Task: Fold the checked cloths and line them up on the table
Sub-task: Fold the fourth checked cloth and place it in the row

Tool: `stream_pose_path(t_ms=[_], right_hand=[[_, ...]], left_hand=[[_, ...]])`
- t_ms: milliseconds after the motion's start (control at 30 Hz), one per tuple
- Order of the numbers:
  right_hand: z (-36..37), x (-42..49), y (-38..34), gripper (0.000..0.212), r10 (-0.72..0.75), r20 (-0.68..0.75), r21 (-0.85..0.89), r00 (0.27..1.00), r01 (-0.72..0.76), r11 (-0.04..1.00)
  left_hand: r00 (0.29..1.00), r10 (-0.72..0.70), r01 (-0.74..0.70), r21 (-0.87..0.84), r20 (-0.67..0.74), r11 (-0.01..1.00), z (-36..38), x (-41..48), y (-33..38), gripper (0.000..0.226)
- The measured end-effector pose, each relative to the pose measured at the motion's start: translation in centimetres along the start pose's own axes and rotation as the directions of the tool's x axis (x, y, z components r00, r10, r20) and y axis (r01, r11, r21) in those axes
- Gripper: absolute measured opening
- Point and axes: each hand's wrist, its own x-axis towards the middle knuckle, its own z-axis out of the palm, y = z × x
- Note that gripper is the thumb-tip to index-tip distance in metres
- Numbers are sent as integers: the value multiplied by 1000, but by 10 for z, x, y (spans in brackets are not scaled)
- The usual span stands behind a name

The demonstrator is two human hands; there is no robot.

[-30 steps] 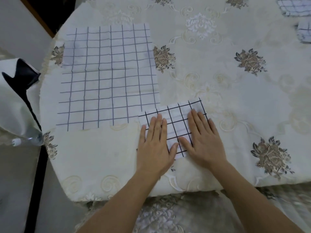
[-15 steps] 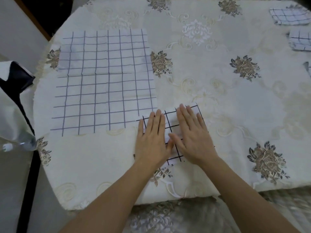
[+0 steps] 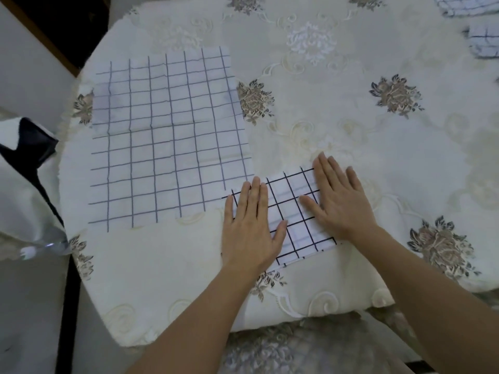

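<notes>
A small folded white cloth with black checks [image 3: 293, 211] lies near the table's front edge. My left hand [image 3: 249, 228] presses flat on its left part, fingers straight. My right hand [image 3: 337, 201] lies flat on its right part, thumb pointing left across the cloth. A large white cloth with grey checks [image 3: 167, 139] is spread out flat to the left, its lower right corner next to the folded one. Two more folded checked cloths sit at the far right, one [image 3: 459, 5] at the top edge and one [image 3: 483, 41] below it, both partly cut off.
The table [image 3: 378, 147] wears a cream cloth with embroidered flowers and hangs over the front edge. A black and white bag [image 3: 24, 147] and a clear plastic bottle [image 3: 46, 248] sit off the table's left side. Pale floor shows at the left.
My right hand has slid to the right across the folded cloth, uncovering its middle. My left hand stayed on the left part. The view has shifted slightly.
</notes>
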Motion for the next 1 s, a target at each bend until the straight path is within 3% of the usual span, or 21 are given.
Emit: stream_pose_path(t_ms=[133,200,267,367,500,567,700,900,1000], right_hand=[[-22,-5,4,86,75,84,75,994,-81,994],[-35,-20,11,77,161,-22,125,987,-157,980],[-42,-40,18,63,239,-191,176,952,-206,963],[-41,-64,19,47,355,-261,229,898,-300,926],[-33,-76,5,35,465,-87,347,881,-411,843],[-31,-76,-4,31,519,-11,431,855,-464,774],[-25,-70,-15,27,571,-4,457,821,-506,731],[-25,-62,-17,33,648,92,521,756,-591,615],[-27,-57,-14,26,633,177,511,754,-620,595]], left_hand=[[1000,-8,9,-25,25,1000,-18,5,0,79],[999,53,-52,-17,8,998,-35,17,1,74],[974,227,-227,-4,-21,974,-51,37,6,63],[838,543,-544,-8,44,839,-64,80,25,47],[557,796,-823,29,237,568,-71,122,57,43],[476,827,-874,58,299,482,-70,134,66,41],[399,855,-914,69,332,400,-68,147,74,38],[375,884,-923,18,279,385,-61,152,75,34],[378,886,-919,-7,268,395,-57,155,74,31]])
